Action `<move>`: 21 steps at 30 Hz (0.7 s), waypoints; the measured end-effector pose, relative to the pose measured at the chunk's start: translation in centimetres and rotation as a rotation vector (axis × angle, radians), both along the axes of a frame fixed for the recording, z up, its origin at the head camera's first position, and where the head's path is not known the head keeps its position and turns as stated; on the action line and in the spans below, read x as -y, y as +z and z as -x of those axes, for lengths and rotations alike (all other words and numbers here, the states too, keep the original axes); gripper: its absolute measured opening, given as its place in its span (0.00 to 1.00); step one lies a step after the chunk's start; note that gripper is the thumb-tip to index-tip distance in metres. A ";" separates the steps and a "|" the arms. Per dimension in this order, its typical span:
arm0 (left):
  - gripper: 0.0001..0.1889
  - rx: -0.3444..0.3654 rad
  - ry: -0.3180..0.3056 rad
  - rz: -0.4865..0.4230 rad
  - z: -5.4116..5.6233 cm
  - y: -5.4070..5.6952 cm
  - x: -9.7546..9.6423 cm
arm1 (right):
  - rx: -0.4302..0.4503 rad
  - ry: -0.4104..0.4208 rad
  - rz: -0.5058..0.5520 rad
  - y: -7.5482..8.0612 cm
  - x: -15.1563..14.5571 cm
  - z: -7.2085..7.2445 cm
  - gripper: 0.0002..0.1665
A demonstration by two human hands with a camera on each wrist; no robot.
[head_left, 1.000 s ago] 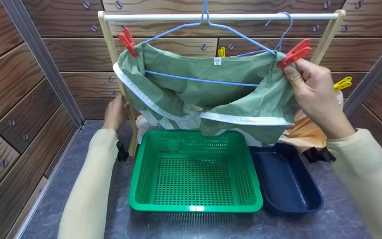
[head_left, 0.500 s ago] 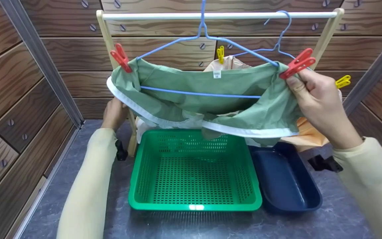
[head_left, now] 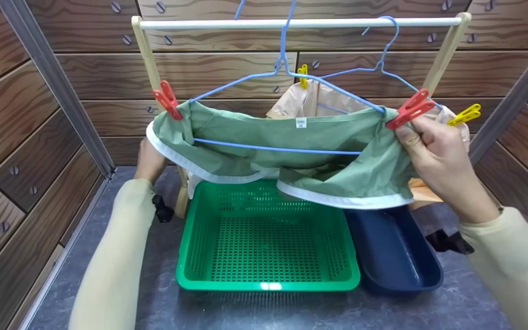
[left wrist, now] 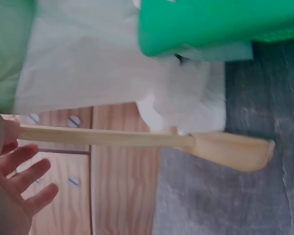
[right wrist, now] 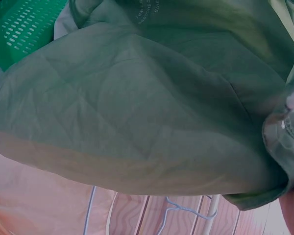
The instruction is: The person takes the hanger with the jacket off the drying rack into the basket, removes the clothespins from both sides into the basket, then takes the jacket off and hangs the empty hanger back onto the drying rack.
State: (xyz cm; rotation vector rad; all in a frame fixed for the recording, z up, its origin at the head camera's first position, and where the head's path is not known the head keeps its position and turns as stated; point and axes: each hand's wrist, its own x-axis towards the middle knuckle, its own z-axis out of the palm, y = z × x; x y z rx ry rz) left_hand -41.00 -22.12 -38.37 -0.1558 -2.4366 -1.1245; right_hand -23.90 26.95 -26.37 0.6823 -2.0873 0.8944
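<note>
Holding: right hand (head_left: pixel 438 156) pinches green garment (head_left: pixel 291 146) just under red peg (head_left: pixel 409 109).
Left hand (head_left: pixel 147 158): fingers loosely spread beside rack post (left wrist: pixel 112 137), gripping nothing.
Below: green basket (head_left: pixel 268 286).

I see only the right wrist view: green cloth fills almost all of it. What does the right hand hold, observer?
Observer: The right hand pinches the green garment just under a red clothespin at the end of a blue hanger.
Operator: Where is the other hand?
Observer: The left hand is at the wooden rack post, behind the garment's left corner.
Operator: What is below the garment?
Observer: A green basket, with a dark blue tray beside it.
</note>
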 end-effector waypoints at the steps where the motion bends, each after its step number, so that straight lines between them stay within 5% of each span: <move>1: 0.16 -0.043 -0.001 -0.021 -0.1 0.4 0.1 | 0.011 0.016 0.009 -0.2 0.0 0.0 0.09; 7: 0.14 -0.154 -0.031 -0.251 -1.4 4.0 0.1 | 0.036 0.035 0.017 -0.7 0.0 -0.1 0.07; 12: 0.15 -0.230 -0.179 -0.506 -4.4 7.6 -0.9 | 0.092 0.056 0.060 -1.0 0.2 -0.3 0.07; 16: 0.16 -0.284 -0.319 -0.527 -7.5 9.5 -2.0 | 0.107 0.057 0.067 -1.1 0.2 -0.4 0.08; 21: 0.17 -0.261 -0.431 -0.436 -10.9 10.0 -2.7 | 0.116 0.069 0.072 -1.4 0.3 -0.3 0.08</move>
